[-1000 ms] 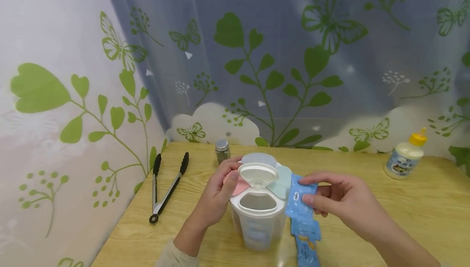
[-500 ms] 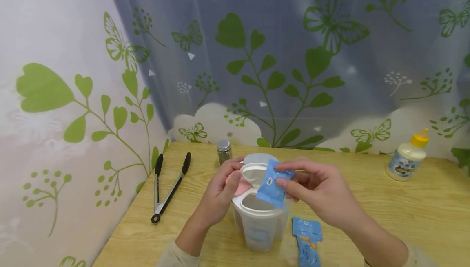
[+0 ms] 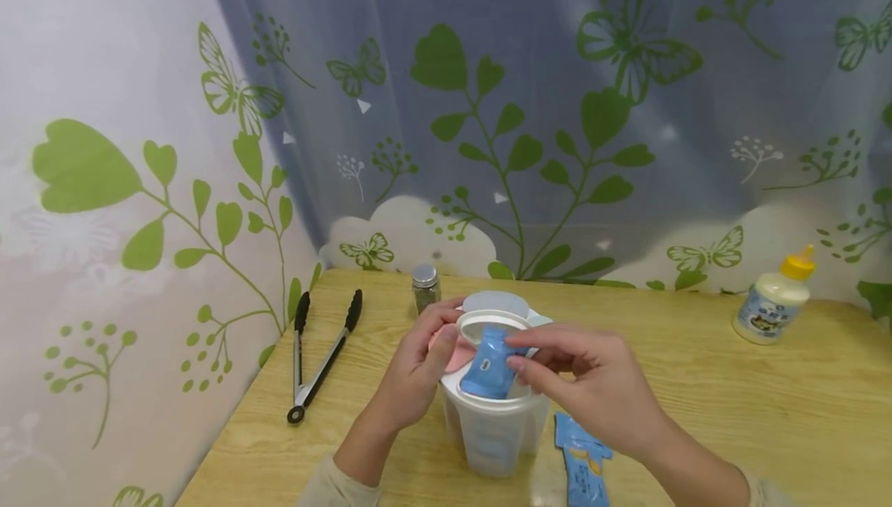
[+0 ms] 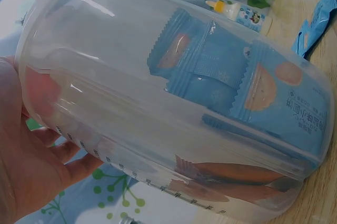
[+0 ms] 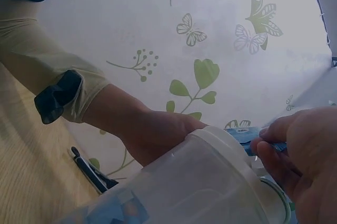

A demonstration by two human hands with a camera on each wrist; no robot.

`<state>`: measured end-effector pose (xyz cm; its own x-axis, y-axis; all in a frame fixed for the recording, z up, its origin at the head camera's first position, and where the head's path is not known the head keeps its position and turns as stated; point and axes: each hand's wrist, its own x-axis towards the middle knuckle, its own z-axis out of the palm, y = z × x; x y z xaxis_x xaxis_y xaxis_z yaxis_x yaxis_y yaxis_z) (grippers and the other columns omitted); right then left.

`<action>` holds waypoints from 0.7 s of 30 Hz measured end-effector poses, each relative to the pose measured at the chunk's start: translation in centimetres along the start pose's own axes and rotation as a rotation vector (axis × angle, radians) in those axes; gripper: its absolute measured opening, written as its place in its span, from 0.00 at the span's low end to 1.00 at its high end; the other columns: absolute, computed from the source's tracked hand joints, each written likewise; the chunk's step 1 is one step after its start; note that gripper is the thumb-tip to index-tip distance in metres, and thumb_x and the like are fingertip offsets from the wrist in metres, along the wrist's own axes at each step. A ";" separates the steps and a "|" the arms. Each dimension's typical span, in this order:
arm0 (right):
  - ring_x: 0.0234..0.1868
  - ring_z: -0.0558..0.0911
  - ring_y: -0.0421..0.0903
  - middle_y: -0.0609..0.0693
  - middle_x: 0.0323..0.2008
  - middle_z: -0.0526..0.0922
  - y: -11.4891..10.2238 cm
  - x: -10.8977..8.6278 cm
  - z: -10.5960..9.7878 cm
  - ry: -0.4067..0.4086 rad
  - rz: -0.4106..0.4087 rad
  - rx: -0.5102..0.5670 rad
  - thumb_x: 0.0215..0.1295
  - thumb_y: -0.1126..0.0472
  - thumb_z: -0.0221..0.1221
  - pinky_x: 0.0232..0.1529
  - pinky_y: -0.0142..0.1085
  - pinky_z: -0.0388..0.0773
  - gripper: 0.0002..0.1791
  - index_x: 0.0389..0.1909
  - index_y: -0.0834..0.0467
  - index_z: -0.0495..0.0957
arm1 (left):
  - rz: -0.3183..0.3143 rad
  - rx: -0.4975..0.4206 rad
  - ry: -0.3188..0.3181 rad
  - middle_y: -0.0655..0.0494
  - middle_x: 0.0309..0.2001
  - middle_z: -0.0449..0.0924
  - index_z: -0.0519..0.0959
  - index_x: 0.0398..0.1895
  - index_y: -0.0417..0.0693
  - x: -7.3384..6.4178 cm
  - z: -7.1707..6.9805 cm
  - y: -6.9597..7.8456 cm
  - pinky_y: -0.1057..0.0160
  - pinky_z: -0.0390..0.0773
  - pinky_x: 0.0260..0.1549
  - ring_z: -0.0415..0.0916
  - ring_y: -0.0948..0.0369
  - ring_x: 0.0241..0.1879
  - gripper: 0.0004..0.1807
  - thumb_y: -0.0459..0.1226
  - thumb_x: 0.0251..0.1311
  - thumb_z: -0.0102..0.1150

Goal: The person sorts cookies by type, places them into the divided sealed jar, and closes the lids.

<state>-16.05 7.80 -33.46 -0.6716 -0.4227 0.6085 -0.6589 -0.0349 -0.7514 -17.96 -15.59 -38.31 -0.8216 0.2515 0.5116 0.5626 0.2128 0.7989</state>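
Observation:
A translucent storage container [image 3: 491,437] with a white lid and pink and grey flaps stands on the table, one front flap raised. My left hand [image 3: 414,364] grips its left side near the lid, thumb on top. Between thumb and fingers of my right hand [image 3: 592,375] is a blue snack packet [image 3: 490,368], its lower end at the front opening. Through the clear wall in the left wrist view, several blue packets [image 4: 284,97] lie in one compartment, and a brown-orange packet [image 4: 231,174] lies in another.
More blue packets [image 3: 584,460] lie on the table right of the container. Open tongs [image 3: 320,368] rest at the left, a spice jar [image 3: 426,290] stands behind, and a yellow-capped bottle [image 3: 772,302] stands far right. Patterned curtain [image 3: 516,104] borders the table's back.
My right hand has carried the blue packet leftward from beside the container, then down to the front opening. The left hand has kept its grip on the container.

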 end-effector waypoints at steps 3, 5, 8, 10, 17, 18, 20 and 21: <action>0.31 0.87 0.41 0.51 0.40 0.88 0.1 -0.2 0.1 -0.015 -0.003 0.006 0.60 0.75 0.64 0.28 0.36 0.85 0.12 0.45 0.64 0.85 | -0.008 0.002 -0.002 0.50 0.69 0.69 0.75 0.51 0.47 0.0 0.0 -0.1 0.41 0.65 0.68 0.64 0.50 0.72 0.12 0.37 0.77 0.40; 0.32 0.88 0.40 0.51 0.40 0.88 0.1 -0.2 0.0 -0.026 0.004 0.011 0.61 0.75 0.64 0.30 0.37 0.86 0.12 0.44 0.64 0.85 | -0.011 0.002 -0.001 0.50 0.69 0.69 0.75 0.51 0.47 0.0 0.0 -0.1 0.41 0.65 0.68 0.64 0.50 0.72 0.12 0.37 0.77 0.40; 0.33 0.88 0.41 0.51 0.40 0.88 0.0 -0.2 -0.2 -0.037 0.021 0.006 0.61 0.75 0.64 0.32 0.37 0.86 0.10 0.43 0.63 0.85 | -0.008 0.000 0.000 0.50 0.68 0.69 0.75 0.51 0.47 0.0 0.0 -0.2 0.41 0.64 0.69 0.63 0.50 0.72 0.11 0.37 0.77 0.41; 0.33 0.88 0.41 0.50 0.40 0.88 -0.1 -0.3 -0.3 -0.040 0.030 -0.007 0.61 0.75 0.64 0.32 0.37 0.86 0.09 0.42 0.64 0.85 | -0.004 -0.002 -0.001 0.50 0.68 0.70 0.75 0.50 0.47 0.0 0.0 -0.2 0.41 0.64 0.69 0.63 0.50 0.72 0.11 0.36 0.77 0.41; 0.33 0.87 0.40 0.48 0.41 0.89 -0.5 -0.4 -0.8 -0.023 0.103 -0.046 0.60 0.72 0.66 0.31 0.35 0.85 0.09 0.40 0.60 0.87 | -0.002 -0.009 -0.002 0.50 0.68 0.69 0.75 0.51 0.47 0.0 0.0 -0.1 0.45 0.65 0.69 0.64 0.51 0.72 0.12 0.37 0.77 0.41; 0.34 0.87 0.41 0.51 0.42 0.89 -0.5 -0.4 -0.8 -0.027 0.097 -0.044 0.60 0.73 0.66 0.31 0.36 0.85 0.09 0.40 0.60 0.87 | 0.000 -0.010 -0.001 0.50 0.68 0.70 0.75 0.51 0.47 0.0 0.0 -0.1 0.45 0.65 0.69 0.63 0.51 0.72 0.12 0.37 0.77 0.41; 0.33 0.88 0.41 0.54 0.43 0.89 -0.4 -0.5 -0.9 -0.037 0.091 -0.033 0.61 0.73 0.65 0.31 0.36 0.85 0.09 0.40 0.61 0.87 | 0.004 -0.011 0.000 0.50 0.67 0.70 0.75 0.51 0.47 0.0 0.0 -0.1 0.43 0.64 0.69 0.63 0.51 0.72 0.11 0.37 0.77 0.41; 0.32 0.88 0.42 0.54 0.42 0.89 -0.4 -0.5 -0.9 -0.043 0.091 -0.025 0.61 0.73 0.65 0.31 0.36 0.85 0.09 0.41 0.62 0.86 | 0.003 -0.010 0.001 0.50 0.67 0.70 0.75 0.51 0.47 0.0 0.0 -0.1 0.43 0.64 0.70 0.63 0.51 0.72 0.11 0.37 0.77 0.41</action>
<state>-15.77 8.88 -33.26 -0.7142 -0.4620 0.5258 -0.6042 0.0279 -0.7963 -18.07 -15.57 -38.40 -0.8198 0.2515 0.5145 0.5643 0.2022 0.8004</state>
